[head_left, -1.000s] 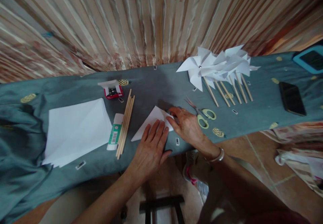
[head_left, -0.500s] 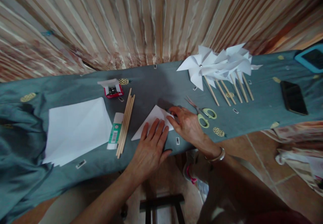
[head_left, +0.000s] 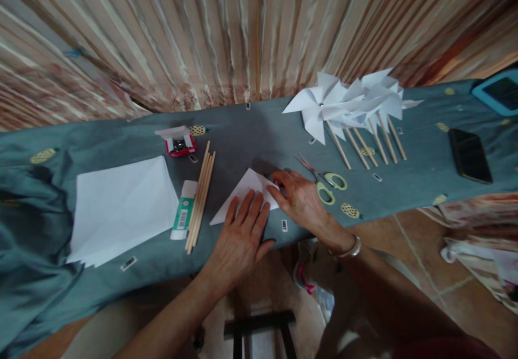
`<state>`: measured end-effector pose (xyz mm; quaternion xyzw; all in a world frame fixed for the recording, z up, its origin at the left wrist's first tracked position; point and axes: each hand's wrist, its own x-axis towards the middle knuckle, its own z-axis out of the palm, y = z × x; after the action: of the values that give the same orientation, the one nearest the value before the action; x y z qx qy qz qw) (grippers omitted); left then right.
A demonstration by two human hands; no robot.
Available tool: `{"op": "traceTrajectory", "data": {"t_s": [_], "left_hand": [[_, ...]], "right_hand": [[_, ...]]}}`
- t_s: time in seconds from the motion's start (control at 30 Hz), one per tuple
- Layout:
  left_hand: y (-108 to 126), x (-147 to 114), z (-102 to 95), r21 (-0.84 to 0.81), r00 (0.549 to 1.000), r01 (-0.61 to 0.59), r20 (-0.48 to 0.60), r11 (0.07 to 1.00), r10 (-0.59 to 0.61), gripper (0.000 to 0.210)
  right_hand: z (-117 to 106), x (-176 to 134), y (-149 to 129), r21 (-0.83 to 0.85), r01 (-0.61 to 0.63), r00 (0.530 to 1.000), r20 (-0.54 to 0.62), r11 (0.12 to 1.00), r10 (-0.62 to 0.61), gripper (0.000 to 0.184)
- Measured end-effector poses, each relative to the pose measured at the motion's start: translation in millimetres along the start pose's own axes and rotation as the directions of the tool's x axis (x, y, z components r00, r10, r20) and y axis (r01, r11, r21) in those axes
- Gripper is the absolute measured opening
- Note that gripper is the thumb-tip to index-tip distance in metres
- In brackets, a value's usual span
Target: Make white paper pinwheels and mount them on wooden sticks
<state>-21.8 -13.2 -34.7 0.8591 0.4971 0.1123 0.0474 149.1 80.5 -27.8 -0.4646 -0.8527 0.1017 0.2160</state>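
A white sheet of paper folded into a triangle lies near the table's front edge. My left hand rests flat on it, fingers stretched out and a little apart. At the paper's right corner is my right hand, its thumb and curled fingers closed on the edge; the fingertips are partly hidden. Just beyond the right hand lie scissors with pale green handles, blades slightly apart. Left of the paper are several wooden sticks and a green-and-white glue stick.
A stack of white paper lies at the left. Behind the sticks stands an open red box of small metal pieces. White paper pinwheels on sticks lie back right. A phone and a blue-framed device are far right.
Both hands stay in nearly the same place on the folded paper. The whole view has shifted very slightly; nothing on the table has visibly moved.
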Motion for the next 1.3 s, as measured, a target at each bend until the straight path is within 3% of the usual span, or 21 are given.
{"op": "traceTrajectory", "data": {"t_s": [0.53, 0.73, 0.87, 0.93, 1.3], "left_hand": [[0, 1, 0.4, -0.003, 1.000, -0.006, 0.009, 1.000, 0.006, 0.063], [0, 1, 0.8, -0.004, 1.000, 0.011, 0.015, 1.000, -0.011, 0.059], [1, 2, 0.1, 0.010, 1.000, 0.010, 0.007, 1.000, -0.010, 0.060], [1, 3, 0.0, 0.014, 1.000, 0.011, 0.001, 1.000, -0.011, 0.060], [-3, -7, 0.8, 0.042, 0.999, -0.008, -0.037, 0.999, 0.010, 0.061]], "right_hand": [[-11, -8, 17, -0.017, -0.046, 0.999, -0.009, 0.999, 0.045, 0.031], [-23, -21, 6, -0.039, 0.125, 0.989, -0.076, 0.991, -0.128, 0.024], [-25, -32, -18, 0.023, 0.281, 0.957, 0.071, 0.960, -0.282, 0.024], [-22, -36, -25, 0.016, 0.275, 0.954, 0.118, 0.961, -0.275, 0.023], [-14, -49, -22, 0.016, 0.241, 0.966, 0.088, 0.970, -0.242, 0.030]]}}
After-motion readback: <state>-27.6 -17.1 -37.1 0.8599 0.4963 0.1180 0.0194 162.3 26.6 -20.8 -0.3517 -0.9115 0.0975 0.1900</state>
